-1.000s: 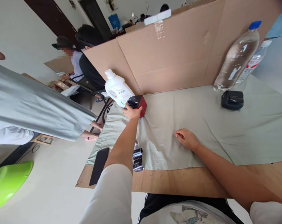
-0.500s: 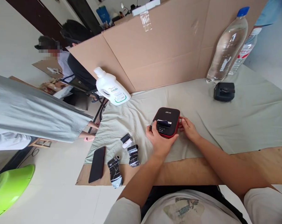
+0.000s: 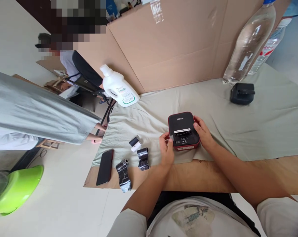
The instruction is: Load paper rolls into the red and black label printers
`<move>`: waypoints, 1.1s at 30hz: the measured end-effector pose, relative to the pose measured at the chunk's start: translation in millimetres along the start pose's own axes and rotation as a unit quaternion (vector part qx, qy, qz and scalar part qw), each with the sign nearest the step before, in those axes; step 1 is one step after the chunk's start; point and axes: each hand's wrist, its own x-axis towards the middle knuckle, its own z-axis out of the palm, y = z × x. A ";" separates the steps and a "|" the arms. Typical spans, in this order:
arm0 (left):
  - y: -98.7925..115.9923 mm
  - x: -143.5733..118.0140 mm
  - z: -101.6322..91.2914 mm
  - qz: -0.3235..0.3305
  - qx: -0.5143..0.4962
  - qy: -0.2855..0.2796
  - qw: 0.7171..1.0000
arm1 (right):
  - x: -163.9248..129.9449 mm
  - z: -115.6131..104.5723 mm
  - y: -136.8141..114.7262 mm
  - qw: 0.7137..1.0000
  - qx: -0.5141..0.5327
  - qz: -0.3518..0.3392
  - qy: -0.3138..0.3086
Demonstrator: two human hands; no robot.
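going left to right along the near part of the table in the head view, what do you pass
black phone → crumpled black marbled strip → black glossy roll → left hand → black and red label printer → right hand

makeshift workroom | cardboard divider | cloth-covered table | co-workers nearby

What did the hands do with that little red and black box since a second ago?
The left hand pulled the red and black box from beside the white jug toward the table's near edge. The right hand left the cloth and took hold of its side. Phone, rolls and bottles stayed put.
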 end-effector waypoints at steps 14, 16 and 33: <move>6.0 45.1 2.4 -0.106 -0.257 -0.156 0.948 | -18.0 4.1 -32.3 0.936 -0.202 -0.287 -0.039; 4.5 44.6 3.7 -0.100 -0.249 -0.149 0.952 | -17.8 4.1 -32.3 0.935 -0.204 -0.288 -0.040; 16.2 57.0 -6.5 0.087 0.018 -0.068 0.994 | -20.6 8.8 -11.6 0.969 -0.099 -0.225 -0.014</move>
